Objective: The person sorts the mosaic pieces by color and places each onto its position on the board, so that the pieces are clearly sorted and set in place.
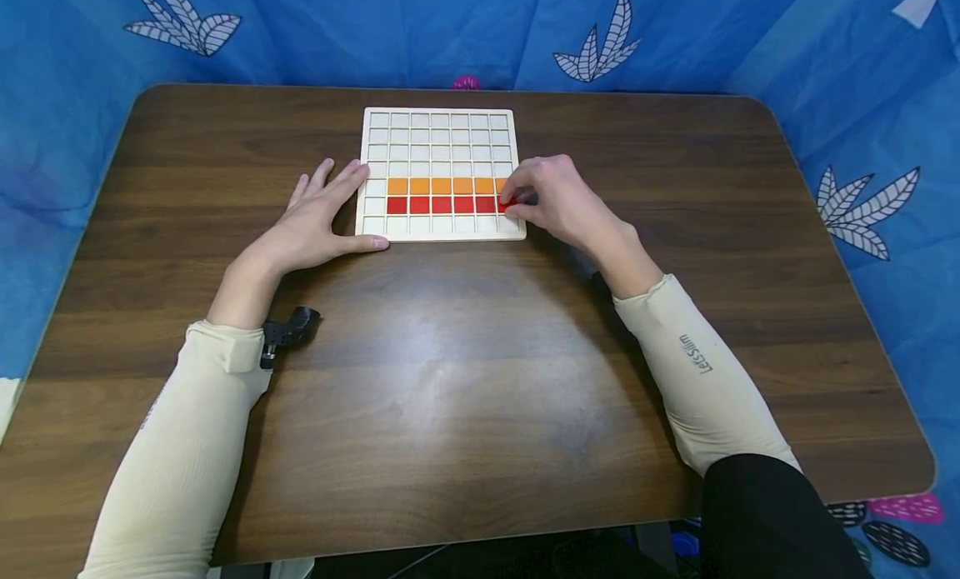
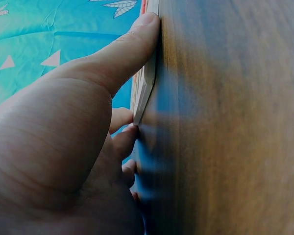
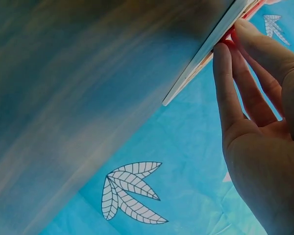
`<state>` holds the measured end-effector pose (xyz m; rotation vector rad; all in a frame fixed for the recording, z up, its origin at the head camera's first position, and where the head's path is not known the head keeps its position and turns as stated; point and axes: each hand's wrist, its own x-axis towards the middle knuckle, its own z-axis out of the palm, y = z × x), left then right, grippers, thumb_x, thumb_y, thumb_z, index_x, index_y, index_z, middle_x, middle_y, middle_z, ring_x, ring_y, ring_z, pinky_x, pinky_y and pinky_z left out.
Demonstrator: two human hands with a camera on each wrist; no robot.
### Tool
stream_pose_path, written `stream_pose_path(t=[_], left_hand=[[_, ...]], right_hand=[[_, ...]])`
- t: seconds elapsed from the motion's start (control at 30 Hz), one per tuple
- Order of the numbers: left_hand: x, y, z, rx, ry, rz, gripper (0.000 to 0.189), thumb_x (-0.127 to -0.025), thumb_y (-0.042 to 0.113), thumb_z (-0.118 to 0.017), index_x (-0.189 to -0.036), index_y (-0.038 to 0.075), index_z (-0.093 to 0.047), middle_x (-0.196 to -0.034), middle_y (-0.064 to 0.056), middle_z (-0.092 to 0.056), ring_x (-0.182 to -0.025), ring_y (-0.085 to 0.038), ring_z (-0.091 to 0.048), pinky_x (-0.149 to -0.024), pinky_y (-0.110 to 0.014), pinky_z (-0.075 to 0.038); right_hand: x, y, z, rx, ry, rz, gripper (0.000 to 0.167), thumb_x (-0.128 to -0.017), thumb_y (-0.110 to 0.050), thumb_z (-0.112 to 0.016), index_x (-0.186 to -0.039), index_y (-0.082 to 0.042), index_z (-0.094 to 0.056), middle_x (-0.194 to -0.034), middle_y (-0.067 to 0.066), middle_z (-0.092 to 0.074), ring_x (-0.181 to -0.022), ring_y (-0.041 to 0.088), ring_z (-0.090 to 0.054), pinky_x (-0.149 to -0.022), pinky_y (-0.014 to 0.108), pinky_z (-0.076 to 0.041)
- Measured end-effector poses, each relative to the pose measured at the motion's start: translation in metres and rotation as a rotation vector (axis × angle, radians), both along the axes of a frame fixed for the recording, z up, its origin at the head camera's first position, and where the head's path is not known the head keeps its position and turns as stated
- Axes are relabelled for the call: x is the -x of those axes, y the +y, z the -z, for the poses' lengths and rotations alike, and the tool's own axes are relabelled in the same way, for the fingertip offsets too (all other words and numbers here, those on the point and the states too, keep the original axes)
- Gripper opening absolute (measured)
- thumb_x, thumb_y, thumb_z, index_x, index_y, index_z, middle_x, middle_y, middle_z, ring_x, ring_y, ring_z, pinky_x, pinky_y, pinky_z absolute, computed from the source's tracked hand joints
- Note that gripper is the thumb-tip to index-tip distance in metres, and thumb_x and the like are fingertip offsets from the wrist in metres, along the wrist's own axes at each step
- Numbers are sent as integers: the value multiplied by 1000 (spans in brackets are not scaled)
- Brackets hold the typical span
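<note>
A white gridded board (image 1: 441, 224) lies near the far side of the table. Across it runs a row of orange square tiles (image 1: 441, 186), with a row of red square tiles (image 1: 441, 205) just below. My left hand (image 1: 303, 221) rests at the board's left edge, fingers spread, the thumb along its near left corner. At the right end of the red row, my right hand (image 1: 558, 197) pinches a red tile (image 3: 230, 36) between thumb and fingertips, close against the board. The fingers hide most of that tile and the last cells there.
The brown wooden table (image 1: 420, 412) stretches out around the board, its near edge toward me. Blue cloth (image 1: 465, 29) printed with leaves hangs behind and beside it. A black wrist mount (image 1: 291, 333) sticks out from my left sleeve.
</note>
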<state>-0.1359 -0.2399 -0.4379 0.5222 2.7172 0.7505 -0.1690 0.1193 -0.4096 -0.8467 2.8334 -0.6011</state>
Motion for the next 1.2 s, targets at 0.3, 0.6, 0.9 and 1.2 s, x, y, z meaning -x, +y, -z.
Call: stream_pose_path(t=[0.3,0.6,0.9,1.2], left_hand=[[1,0,2,-10,3,1,109,-92,57,-77,-171,18,-13,-179,-4,-5,-164,-35,11,-131,-56,11],[1,-2,4,-10,-3,4,110,-92,57,-77,-171,18,-13,-179,-3,-5,-164,-35,12,-131,-56,11],[2,-2,0,-5,12,10,109,-92,57,-77,-171,17,-13,-179,-4,-6,-164,-36,11,-131,-56,11],[1,-1,3,-10,13,0,110,-91,57,-78,-171,18,-13,-179,-5,-7,-164,-36,10,-131,-57,11]], right_hand=[[-1,2,-1,29,-8,-23,22,-93,-12,-82,-114,-7,-82,-120,10,-76,-106,25,-63,-104,40,-55],[-1,3,2,57,10,-31,21,-94,-15,-81,-113,-8,-82,-118,9,-78,-102,24,-64,-98,38,-56],[2,9,-6,60,37,6,24,-97,-20,-78,-117,-6,-80,-116,10,-78,-102,24,-64,-98,40,-55],[5,29,-13,49,69,98,25,-100,-21,-75,-119,-6,-78,-119,12,-76,-105,29,-64,-101,44,-54]])
